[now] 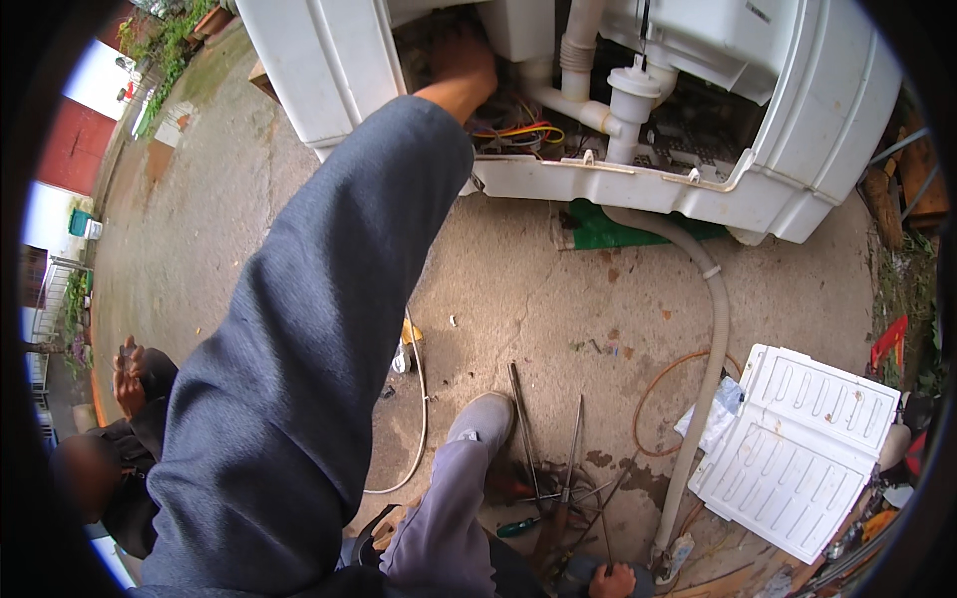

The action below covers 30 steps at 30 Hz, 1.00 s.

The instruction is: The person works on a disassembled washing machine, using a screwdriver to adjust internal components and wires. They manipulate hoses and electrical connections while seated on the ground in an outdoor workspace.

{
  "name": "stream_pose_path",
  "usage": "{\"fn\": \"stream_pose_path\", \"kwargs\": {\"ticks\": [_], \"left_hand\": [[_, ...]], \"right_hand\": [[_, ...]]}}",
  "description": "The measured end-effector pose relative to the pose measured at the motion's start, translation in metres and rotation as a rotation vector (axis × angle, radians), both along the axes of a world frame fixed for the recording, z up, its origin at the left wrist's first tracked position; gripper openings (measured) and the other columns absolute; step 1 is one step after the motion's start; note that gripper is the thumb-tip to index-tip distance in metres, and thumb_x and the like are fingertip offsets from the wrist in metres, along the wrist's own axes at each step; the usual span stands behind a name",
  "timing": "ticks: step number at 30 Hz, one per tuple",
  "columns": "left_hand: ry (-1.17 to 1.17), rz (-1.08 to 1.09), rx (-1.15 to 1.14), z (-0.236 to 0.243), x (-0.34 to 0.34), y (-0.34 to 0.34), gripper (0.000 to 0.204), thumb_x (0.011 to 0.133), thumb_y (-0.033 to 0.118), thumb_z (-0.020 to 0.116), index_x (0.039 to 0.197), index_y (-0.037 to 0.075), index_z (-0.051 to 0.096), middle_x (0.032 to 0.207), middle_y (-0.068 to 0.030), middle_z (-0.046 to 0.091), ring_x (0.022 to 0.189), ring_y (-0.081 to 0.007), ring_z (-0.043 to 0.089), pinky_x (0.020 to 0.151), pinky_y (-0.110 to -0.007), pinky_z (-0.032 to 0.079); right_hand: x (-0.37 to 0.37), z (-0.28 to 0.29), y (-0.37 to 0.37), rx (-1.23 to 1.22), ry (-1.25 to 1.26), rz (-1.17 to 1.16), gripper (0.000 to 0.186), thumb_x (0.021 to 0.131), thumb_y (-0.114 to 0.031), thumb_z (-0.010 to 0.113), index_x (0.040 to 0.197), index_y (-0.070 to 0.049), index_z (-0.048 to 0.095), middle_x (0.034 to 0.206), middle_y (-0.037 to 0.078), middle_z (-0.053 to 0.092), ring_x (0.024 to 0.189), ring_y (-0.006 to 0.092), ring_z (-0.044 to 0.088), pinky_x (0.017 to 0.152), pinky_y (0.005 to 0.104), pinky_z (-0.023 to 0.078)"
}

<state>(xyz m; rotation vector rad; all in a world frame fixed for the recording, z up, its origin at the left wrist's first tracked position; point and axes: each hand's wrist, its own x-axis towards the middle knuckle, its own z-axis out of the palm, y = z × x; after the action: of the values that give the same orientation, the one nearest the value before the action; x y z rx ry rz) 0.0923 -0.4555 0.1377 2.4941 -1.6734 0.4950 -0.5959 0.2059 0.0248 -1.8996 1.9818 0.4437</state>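
My left arm, in a dark grey sleeve, reaches into the open lower part of a white washing machine body (329, 60). My left hand (461, 68) is inside, beside a white housing and above a bundle of coloured wires (528, 130); shadow hides its fingers. To its right stand a white pump filter (634, 100) and pale pipes (573, 103). At the lower edge what looks like my right hand (611, 580) is closed, next to a thin rod. What it grips cannot be made out.
Screwdrivers and long rods (520, 419) lie by a grey shoe (484, 419). A grey drain hose (713, 329) runs down past a white slotted panel (797, 448). A white cord (424, 399) curves over the concrete. Another person's hand (128, 379) shows at left.
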Motion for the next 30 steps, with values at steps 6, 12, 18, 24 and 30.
{"fn": "stream_pose_path", "kwargs": {"ticks": [6,12,18,24,30], "left_hand": [[-0.001,-0.009,0.004,-0.006,0.005,-0.002,0.053,0.083,0.009,0.064,0.134,-0.006,0.057,0.141,-0.0257,0.048,0.129,-0.0433,0.051,0.107,-0.051,0.048],[-0.013,-0.007,0.006,-0.009,0.006,-0.001,0.052,0.084,0.008,0.062,0.134,-0.006,0.057,0.140,-0.0261,0.049,0.129,-0.0432,0.051,0.110,-0.051,0.045],[-0.046,-0.006,0.036,-0.003,0.001,0.003,0.051,0.085,0.008,0.061,0.134,-0.006,0.057,0.139,-0.0259,0.051,0.128,-0.0424,0.051,0.111,-0.051,0.042],[-0.053,-0.002,0.034,-0.004,0.003,0.001,0.051,0.085,0.009,0.063,0.134,-0.005,0.057,0.138,-0.0252,0.052,0.129,-0.0418,0.051,0.111,-0.051,0.043],[-0.050,0.018,-0.016,-0.013,0.009,-0.007,0.050,0.084,0.009,0.063,0.133,-0.004,0.059,0.139,-0.0251,0.052,0.128,-0.0422,0.053,0.111,-0.051,0.043]], "right_hand": [[-0.017,-0.014,0.012,-0.016,-0.035,0.181,0.020,0.087,-0.029,0.064,0.089,-0.011,0.073,0.089,0.013,0.069,0.086,0.0373,0.064,0.074,0.0516,0.052],[-0.028,-0.025,0.024,-0.010,-0.010,0.192,0.018,0.086,-0.027,0.064,0.093,-0.012,0.073,0.093,0.013,0.068,0.089,0.0370,0.064,0.074,0.0524,0.051],[-0.014,-0.013,0.013,0.122,0.036,-0.004,0.030,0.092,-0.036,0.058,0.094,-0.010,0.073,0.098,0.014,0.070,0.097,0.0374,0.063,0.083,0.0527,0.050],[-0.003,-0.004,0.003,0.149,0.085,-0.085,0.034,0.094,-0.040,0.057,0.091,-0.010,0.073,0.099,0.013,0.070,0.099,0.0369,0.063,0.087,0.0529,0.049],[-0.001,-0.003,0.003,0.099,0.061,-0.079,0.032,0.093,-0.040,0.059,0.088,-0.010,0.072,0.096,0.012,0.070,0.097,0.0358,0.064,0.086,0.0521,0.050]]}}
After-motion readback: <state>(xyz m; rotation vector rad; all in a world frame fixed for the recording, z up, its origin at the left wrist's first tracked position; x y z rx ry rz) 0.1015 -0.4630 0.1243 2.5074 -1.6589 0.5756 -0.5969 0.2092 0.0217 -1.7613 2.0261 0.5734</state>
